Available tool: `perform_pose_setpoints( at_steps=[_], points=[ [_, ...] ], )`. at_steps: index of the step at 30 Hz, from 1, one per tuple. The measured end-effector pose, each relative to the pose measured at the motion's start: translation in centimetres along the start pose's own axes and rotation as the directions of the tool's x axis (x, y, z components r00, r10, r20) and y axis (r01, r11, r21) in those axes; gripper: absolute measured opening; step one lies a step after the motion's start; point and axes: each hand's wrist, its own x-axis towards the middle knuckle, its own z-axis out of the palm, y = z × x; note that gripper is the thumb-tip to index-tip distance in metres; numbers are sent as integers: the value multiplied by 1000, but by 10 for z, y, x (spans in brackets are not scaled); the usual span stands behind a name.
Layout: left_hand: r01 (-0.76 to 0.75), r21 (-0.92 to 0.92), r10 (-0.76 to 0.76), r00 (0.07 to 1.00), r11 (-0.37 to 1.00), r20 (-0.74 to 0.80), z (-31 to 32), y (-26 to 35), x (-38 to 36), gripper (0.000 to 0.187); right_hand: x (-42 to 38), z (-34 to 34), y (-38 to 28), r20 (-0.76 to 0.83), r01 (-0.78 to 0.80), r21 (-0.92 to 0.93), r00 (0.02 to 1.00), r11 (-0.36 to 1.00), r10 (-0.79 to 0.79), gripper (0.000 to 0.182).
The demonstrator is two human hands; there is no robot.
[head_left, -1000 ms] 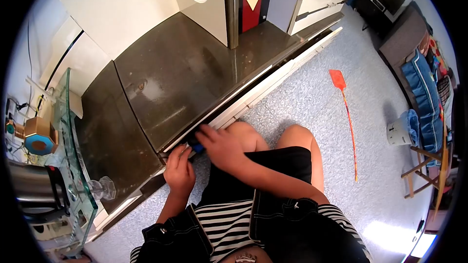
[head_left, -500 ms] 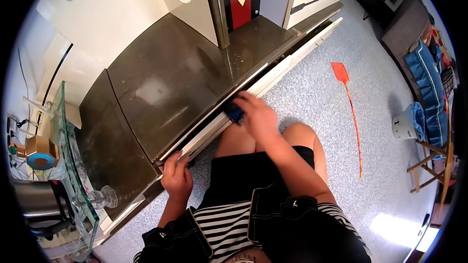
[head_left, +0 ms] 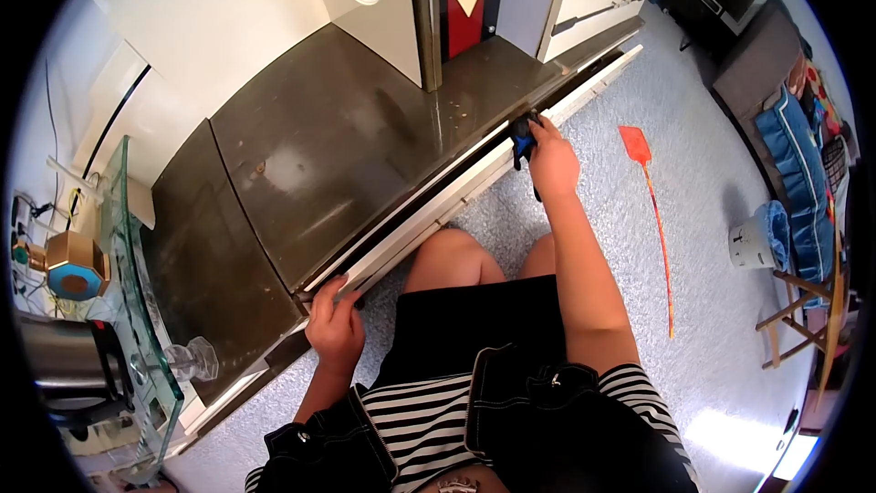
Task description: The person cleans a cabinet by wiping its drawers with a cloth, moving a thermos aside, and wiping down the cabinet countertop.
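Observation:
A long cream drawer front stands slightly pulled out below the dark brown cabinet top, with a dark gap between them. Near the drawer's left end is my left hand, its fingers bent over the edge and a little apart. Farther along to the right, my right hand grips a small black and blue object at the drawer's upper edge. Exactly what that object is cannot be made out.
On the speckled floor to the right lies a red fly swatter. Beyond it stand a bin and a wooden folding frame. At the left are a glass shelf and a kettle.
My right hand has moved up and to the right along the drawer with the black and blue object. My left hand stays at the drawer's left end.

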Motion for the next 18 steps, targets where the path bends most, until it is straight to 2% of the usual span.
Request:
perform_pose_setpoints(
  at_steps=[2, 3, 7, 9, 10, 11, 12, 14, 18],
  points=[
    [-3, -2, 3, 1000, 1000, 4, 0, -2, -1, 25, -19, -4, -14, 34, 58, -32, 998, 998, -57, 48],
    [4, 0, -4, 1000, 1000, -6, 0, -2, -1, 25, -30, 3, -16, 6, 159, 17, 987, 987, -159, 51],
    [8, -38, -8, 1000, 999, 3, -2, -1, -1, 25, -94, -6, -77, 133, 347, 70, 926, 935, -353, 54],
    [13, -42, -13, 1000, 999, 1, -3, -1, -2, 26, -130, -1, -107, 98, 491, 163, 855, 856, -509, 60],
    [41, -67, -39, 999, 997, 32, -4, -1, -4, 30, -143, -16, -128, 176, 497, 277, 815, 822, -552, 59],
    [69, -91, -64, 996, 993, 66, -6, 0, -6, 35, -157, -12, -143, 280, 576, 203, 740, 792, -611, 55],
    [73, -88, -67, 996, 993, 65, -7, 1, -7, 35, -170, -3, -154, 214, 617, 261, 713, 742, -668, 50],
    [162, -174, -151, 986, 971, 73, -11, 4, -9, 42, -192, 5, -177, 125, 576, 424, 728, 700, -674, 45],
    [187, -185, -172, 981, 965, 93, -23, 14, -10, 48, -186, 2, -171, 189, 535, 499, 701, 682, -688, 43]
  ],
)
